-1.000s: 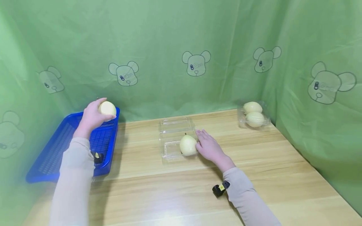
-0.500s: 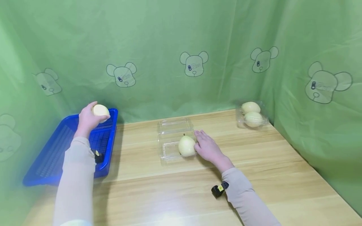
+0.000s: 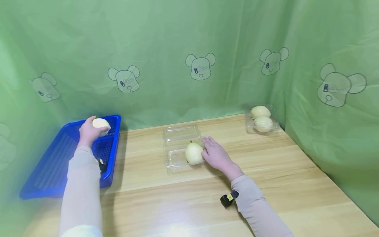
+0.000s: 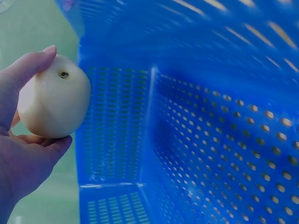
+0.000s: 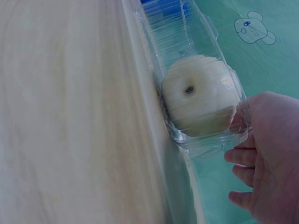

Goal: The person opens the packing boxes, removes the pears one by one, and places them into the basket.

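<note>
My left hand [image 3: 88,132] grips a pale yellow pear [image 3: 101,125] above the far part of the blue basket [image 3: 116,144]. In the left wrist view the thumb lies across the pear's top and the fingers curl beneath it, beside the basket's wall. A clear plastic clamshell box [image 3: 174,161] stands with its lid raised mid-table. Inside its right end sits another pear [image 3: 193,153], stem upward. My right hand [image 3: 217,154] rests against that end, fingers extended and loose. The right wrist view shows a fingertip behind the clear wall near this pear [image 5: 201,95]; exact contact is unclear.
At the back right of the wooden table [image 3: 251,210] is another clear box [image 3: 248,124] holding two pears [image 3: 263,123]. Green curtains [image 3: 160,36] with bear drawings close off the back and sides. The black wrist camera [image 3: 227,200] hangs by my right sleeve.
My left hand has moved left and down with its pear, lower over the basket. The right hand keeps its place at the clamshell box; the whole view has shifted slightly.
</note>
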{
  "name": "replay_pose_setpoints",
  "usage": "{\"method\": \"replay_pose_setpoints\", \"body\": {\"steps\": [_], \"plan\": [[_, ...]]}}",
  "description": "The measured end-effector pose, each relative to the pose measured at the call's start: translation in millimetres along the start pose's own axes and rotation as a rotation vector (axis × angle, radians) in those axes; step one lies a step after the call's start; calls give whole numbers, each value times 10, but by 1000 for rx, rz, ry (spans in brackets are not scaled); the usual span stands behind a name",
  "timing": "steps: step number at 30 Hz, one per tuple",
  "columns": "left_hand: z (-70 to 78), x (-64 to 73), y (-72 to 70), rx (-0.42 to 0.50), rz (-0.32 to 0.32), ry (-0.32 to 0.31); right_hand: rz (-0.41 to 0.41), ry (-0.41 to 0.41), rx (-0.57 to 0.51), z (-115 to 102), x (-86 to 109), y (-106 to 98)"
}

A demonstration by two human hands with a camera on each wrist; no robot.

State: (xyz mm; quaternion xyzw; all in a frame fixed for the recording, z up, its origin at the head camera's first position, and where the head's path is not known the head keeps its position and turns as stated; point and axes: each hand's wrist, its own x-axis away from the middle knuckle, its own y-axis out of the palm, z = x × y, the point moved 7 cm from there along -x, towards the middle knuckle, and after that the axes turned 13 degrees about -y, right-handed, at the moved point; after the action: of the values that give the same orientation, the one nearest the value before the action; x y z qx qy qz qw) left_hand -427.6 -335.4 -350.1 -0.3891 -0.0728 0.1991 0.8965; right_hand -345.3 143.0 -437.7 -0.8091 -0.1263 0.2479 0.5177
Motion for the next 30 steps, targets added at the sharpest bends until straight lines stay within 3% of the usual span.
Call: {"method": "replay_pose_setpoints", "body": {"steps": [8, 12, 30], "plan": [[-147, -52, 59, -49, -1, -21, 4, -5, 6, 27, 5, 32], [-199, -87, 110, -84, -33, -12, 8, -6, 10, 40, 9, 35], [-226, -73, 332, -273, -282, 79, 6, -10, 2, 16, 32, -6]]}}
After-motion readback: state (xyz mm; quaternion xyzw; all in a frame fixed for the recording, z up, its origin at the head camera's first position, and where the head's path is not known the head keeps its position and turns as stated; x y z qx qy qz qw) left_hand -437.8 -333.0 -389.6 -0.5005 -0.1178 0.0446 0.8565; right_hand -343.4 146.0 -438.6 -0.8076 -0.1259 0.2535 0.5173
